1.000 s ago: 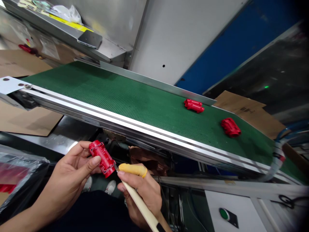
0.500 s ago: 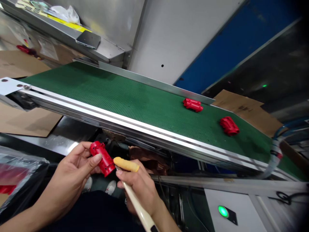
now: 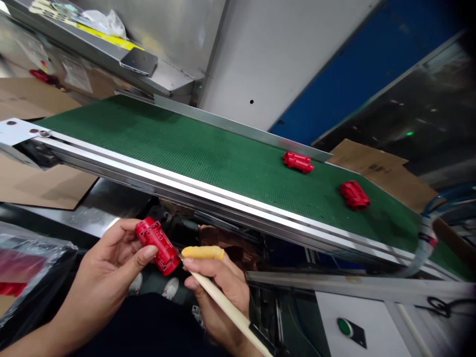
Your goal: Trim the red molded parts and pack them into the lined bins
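Observation:
My left hand (image 3: pixel 107 263) grips a red plastic cylindrical part (image 3: pixel 158 245), thumb on its near side and fingers behind. The part is tilted, its lower end toward my right hand (image 3: pixel 219 292). That hand is closed around a knife (image 3: pixel 219 301) with a long cream handle and a dark band. Its small metal tip is at the lower right edge of the red part; whether it touches cannot be told. A yellow finger cot (image 3: pixel 203 253) covers my right index finger, which lies along the tool's front end.
Beyond my hands runs a green conveyor belt (image 3: pixel 167 139) with metal rails. Two red parts, one (image 3: pixel 298 162) by the back rail and another (image 3: pixel 354 195) farther right, lie on it. A phone (image 3: pixel 139 61) rests on a ledge. A plastic-lined box (image 3: pixel 55 250) stands at left, a round button (image 3: pixel 344 327) at right.
My right hand has turned and shifted slightly, showing more of the handle's rear. The red part has rolled a little in my left hand. The button's green light has gone out.

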A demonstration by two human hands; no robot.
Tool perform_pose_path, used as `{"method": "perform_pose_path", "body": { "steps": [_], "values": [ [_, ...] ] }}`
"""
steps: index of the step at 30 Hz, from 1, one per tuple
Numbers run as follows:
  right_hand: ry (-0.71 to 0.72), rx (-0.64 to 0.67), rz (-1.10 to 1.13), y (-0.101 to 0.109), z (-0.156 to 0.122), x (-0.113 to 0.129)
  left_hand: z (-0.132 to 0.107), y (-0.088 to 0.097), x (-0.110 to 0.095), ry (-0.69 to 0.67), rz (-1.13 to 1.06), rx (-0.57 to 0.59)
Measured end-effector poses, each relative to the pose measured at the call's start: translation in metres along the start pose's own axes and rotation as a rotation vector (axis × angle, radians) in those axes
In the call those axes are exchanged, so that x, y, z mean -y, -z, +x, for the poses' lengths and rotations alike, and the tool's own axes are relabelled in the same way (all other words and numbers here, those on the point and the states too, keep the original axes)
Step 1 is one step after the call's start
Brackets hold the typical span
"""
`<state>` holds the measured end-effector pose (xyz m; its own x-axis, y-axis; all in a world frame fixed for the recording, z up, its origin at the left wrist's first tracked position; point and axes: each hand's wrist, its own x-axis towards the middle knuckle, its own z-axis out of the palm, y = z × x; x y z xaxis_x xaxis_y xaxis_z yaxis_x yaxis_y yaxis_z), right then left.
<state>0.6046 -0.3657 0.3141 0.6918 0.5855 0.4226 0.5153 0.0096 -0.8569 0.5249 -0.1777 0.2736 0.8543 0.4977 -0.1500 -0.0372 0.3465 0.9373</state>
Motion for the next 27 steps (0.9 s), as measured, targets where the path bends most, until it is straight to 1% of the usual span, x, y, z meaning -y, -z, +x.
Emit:
{"method": "perform_pose_path", "body": {
  "steps": [4,6,7,9,11,12,13,15,16,17,18,19,21,22,24,27],
  "values": [
    [0.015,0.017,-0.027,-0.001,-0.001,0.001,-0.002,0.002,0.001,0.001,0.003,0.004],
    [-0.031,-0.001,-0.016,-0.003,-0.004,-0.002,-0.003,0.002,0.000,0.006,-0.012,0.007],
    [-0.077,-0.014,0.036,-0.004,-0.006,-0.004,-0.003,0.001,-0.001,0.010,-0.025,0.004],
    [-0.177,-0.029,0.233,-0.006,-0.009,-0.008,-0.001,-0.001,-0.004,0.036,-0.073,-0.004],
    [-0.213,-0.052,0.408,-0.004,-0.007,-0.010,0.000,-0.004,-0.007,0.124,-0.148,0.015],
    [-0.193,-0.071,0.428,-0.003,-0.005,-0.010,0.001,-0.005,-0.009,0.201,-0.191,0.058],
    [-0.161,-0.090,0.394,-0.001,-0.002,-0.011,0.002,-0.007,-0.009,0.295,-0.233,0.120],
    [-0.103,-0.082,0.259,0.000,0.004,-0.012,0.001,-0.008,-0.009,0.482,-0.305,0.270],
    [-0.085,-0.045,0.214,0.000,0.006,-0.013,0.000,-0.008,-0.008,0.545,-0.337,0.337],
    [-0.071,0.000,0.197,-0.001,0.008,-0.014,-0.001,-0.008,-0.007,0.580,-0.367,0.381],
    [-0.058,0.034,0.194,-0.003,0.009,-0.015,-0.002,-0.007,-0.006,0.596,-0.399,0.403],
    [-0.041,0.043,0.187,-0.004,0.008,-0.016,-0.003,-0.007,-0.004,0.594,-0.433,0.405],
    [-0.006,-0.006,0.123,-0.007,0.005,-0.017,-0.005,-0.005,-0.003,0.547,-0.475,0.387],
    [0.006,-0.031,0.066,-0.007,0.003,-0.016,-0.006,-0.004,-0.003,0.513,-0.463,0.372],
    [0.016,-0.037,-0.039,-0.005,-0.001,-0.013,-0.008,-0.003,-0.004,0.425,-0.372,0.325],
    [0.076,0.008,-0.117,0.001,0.000,-0.005,-0.009,-0.003,-0.007,0.336,-0.237,0.236]
  ]
}}
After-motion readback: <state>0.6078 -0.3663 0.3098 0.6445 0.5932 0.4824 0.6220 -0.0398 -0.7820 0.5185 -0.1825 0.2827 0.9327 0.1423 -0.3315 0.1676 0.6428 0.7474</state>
